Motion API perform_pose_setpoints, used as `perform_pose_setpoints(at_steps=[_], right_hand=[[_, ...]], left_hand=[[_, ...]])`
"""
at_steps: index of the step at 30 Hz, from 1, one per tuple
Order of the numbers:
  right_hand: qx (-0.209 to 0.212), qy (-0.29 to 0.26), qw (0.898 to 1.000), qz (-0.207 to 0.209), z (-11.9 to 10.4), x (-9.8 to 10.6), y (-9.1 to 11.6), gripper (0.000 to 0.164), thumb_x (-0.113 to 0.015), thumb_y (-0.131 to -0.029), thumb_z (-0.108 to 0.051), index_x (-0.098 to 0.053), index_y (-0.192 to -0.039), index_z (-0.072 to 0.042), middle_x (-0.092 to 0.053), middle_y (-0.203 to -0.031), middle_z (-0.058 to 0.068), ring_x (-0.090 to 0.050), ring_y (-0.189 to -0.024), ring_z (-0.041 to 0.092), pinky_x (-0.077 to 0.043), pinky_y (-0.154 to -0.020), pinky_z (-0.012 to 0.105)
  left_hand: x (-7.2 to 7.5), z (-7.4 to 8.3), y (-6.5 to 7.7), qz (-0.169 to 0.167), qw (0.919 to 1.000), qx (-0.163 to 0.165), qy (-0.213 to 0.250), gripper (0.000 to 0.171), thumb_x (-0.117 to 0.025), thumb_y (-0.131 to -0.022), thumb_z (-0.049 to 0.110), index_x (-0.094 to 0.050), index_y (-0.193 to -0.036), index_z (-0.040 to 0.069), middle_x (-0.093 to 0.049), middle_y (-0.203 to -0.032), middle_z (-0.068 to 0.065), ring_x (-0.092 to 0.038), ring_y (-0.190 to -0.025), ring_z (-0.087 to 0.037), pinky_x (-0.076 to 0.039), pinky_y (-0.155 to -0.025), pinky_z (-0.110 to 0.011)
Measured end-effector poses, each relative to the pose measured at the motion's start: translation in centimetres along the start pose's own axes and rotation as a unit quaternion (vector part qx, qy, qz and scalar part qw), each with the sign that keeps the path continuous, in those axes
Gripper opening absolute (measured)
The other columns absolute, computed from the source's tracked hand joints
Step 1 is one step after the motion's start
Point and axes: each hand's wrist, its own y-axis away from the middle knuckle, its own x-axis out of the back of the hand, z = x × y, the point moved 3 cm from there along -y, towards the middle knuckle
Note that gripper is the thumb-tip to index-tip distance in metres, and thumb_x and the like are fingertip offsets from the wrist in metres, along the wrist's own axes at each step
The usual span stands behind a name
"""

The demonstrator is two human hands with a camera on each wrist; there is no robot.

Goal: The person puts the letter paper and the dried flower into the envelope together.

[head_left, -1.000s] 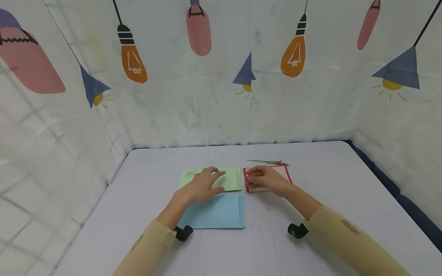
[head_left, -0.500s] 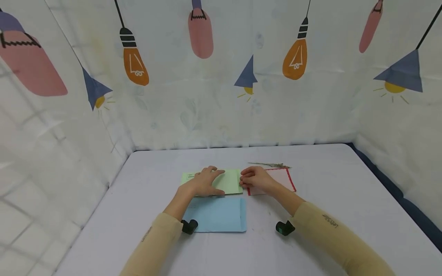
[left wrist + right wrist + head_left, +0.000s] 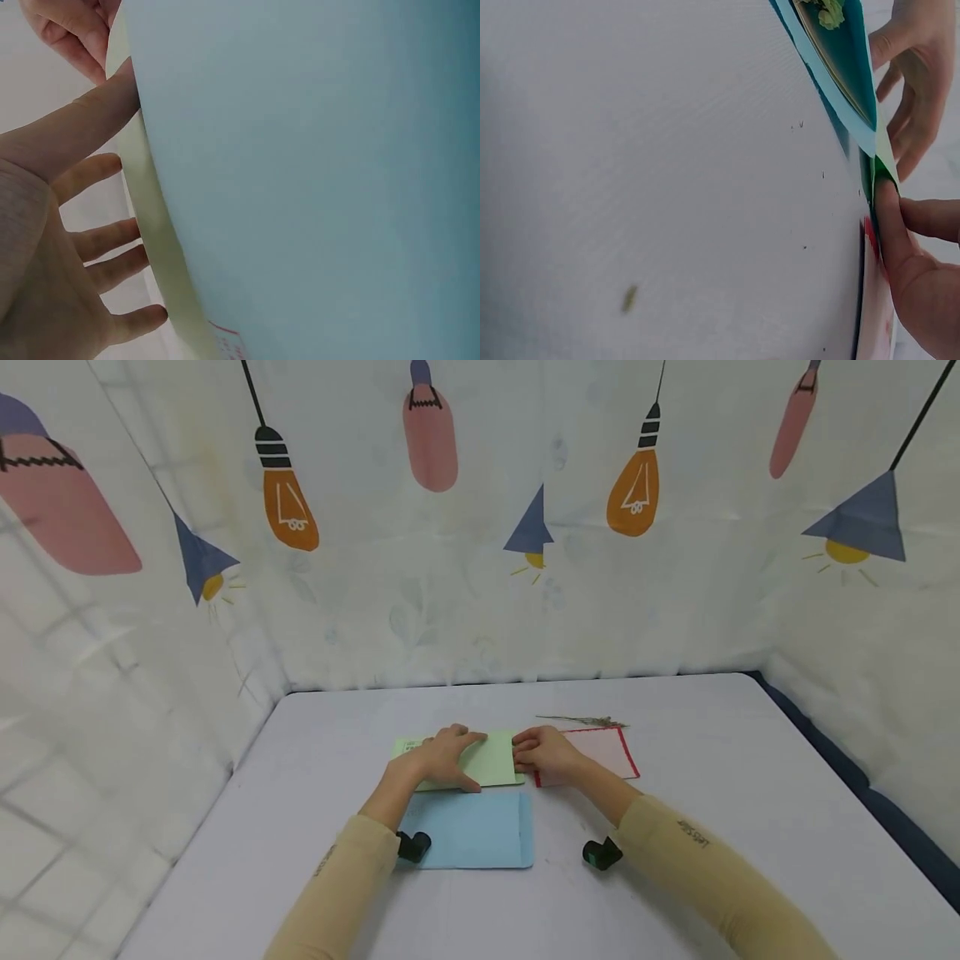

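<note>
A green envelope (image 3: 495, 764) lies on the white table behind a light blue envelope (image 3: 472, 831). My left hand (image 3: 448, 756) spreads over the green envelope, thumb at its near edge and the other fingers towards its far side. At its right end, my right hand (image 3: 551, 756) pinches the envelope's mouth. In the right wrist view the right thumb (image 3: 889, 217) reaches into the green opening, which gapes slightly. The blue envelope's mouth (image 3: 859, 135) stands partly open there, with a dried greenish plant piece (image 3: 830, 13) visible inside.
A red-bordered pale card or envelope (image 3: 603, 752) lies right of the green envelope, partly under the right forearm. A thin dried sprig (image 3: 592, 721) lies just behind it. White patterned fabric (image 3: 465, 610) hangs beyond the table (image 3: 330, 743).
My right hand has moved left from over the red-bordered piece to the green envelope's right end and taken hold of its mouth. The left hand stays spread on the green envelope.
</note>
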Motion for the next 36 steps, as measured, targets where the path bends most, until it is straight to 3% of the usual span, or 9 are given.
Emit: perform_pose_setpoints(at_steps=[8,22,36], right_hand=[[-0.003,-0.008,1.0,-0.01,0.17,-0.24,-0.54,0.035,-0.058,-0.1,0.007,-0.053,-0.134,0.015,-0.067,-0.114,0.021,-0.071,-0.095,0.023,-0.059,-0.082,0.035],[-0.005,-0.003,1.0,-0.022,0.55,0.25,-0.55,0.039,-0.063,-0.1,0.003,-0.055,-0.138,0.007,-0.065,-0.108,0.016,-0.071,-0.091,0.021,-0.059,-0.082,0.035],[0.009,0.009,0.999,-0.045,0.13,0.02,-0.11,0.041,-0.061,-0.102,-0.004,-0.054,-0.138,0.015,-0.067,-0.124,0.024,-0.069,-0.11,0.031,-0.056,-0.089,0.038]], left_hand=[[0.26,-0.27,-0.65,0.004,0.9998,-0.018,-0.005,0.091,-0.088,-0.08,0.045,-0.044,-0.157,0.021,-0.041,-0.155,-0.012,-0.039,-0.141,-0.034,-0.03,-0.111,-0.062],[0.29,-0.05,-0.65,-0.002,0.9996,-0.001,-0.029,0.095,-0.091,-0.078,0.039,-0.042,-0.158,0.025,-0.04,-0.156,-0.012,-0.039,-0.141,-0.035,-0.035,-0.107,-0.065],[0.42,-0.91,-0.32,0.007,0.9994,-0.012,-0.031,0.096,-0.09,-0.078,0.041,-0.041,-0.159,0.024,-0.041,-0.155,-0.01,-0.04,-0.14,-0.033,-0.036,-0.107,-0.061]])
